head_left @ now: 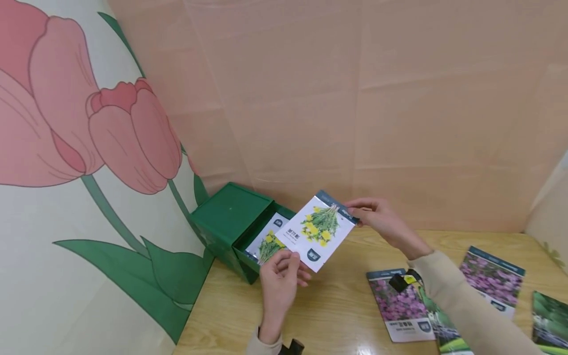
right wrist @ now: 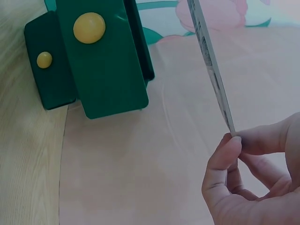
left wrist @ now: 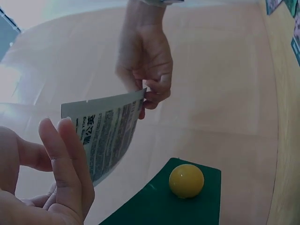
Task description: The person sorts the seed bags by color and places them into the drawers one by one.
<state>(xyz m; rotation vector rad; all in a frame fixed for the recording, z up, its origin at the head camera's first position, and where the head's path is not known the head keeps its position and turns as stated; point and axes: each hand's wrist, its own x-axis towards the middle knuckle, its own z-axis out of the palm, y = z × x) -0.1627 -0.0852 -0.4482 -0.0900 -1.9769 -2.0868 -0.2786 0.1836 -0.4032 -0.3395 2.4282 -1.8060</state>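
Note:
A white seed packet point(head_left: 317, 231) with yellow flowers on its front is held up, tilted, in front of the green drawer box point(head_left: 228, 209). My right hand point(head_left: 390, 224) pinches its dark top edge at the upper right corner. With thumb and fingers, my left hand point(head_left: 280, 281) holds the lower left corner. Printed text on the packet's back point(left wrist: 110, 131) shows in the left wrist view. A similar yellow-flower packet point(head_left: 262, 241) lies inside the pulled-out drawer point(head_left: 284, 211), partly hidden by the held one. The right wrist view catches the packet point(right wrist: 211, 70) nearly edge-on.
On the table's right side lie two purple-flower packets point(head_left: 401, 308) and green ones point(head_left: 550, 318), some under my right sleeve point(head_left: 461, 291). Upper and lower drawers carry yellow knobs point(right wrist: 89, 28). A pinkish sheet point(head_left: 355, 123) covers the back; the tulip-painted wall point(head_left: 128, 128) stands left.

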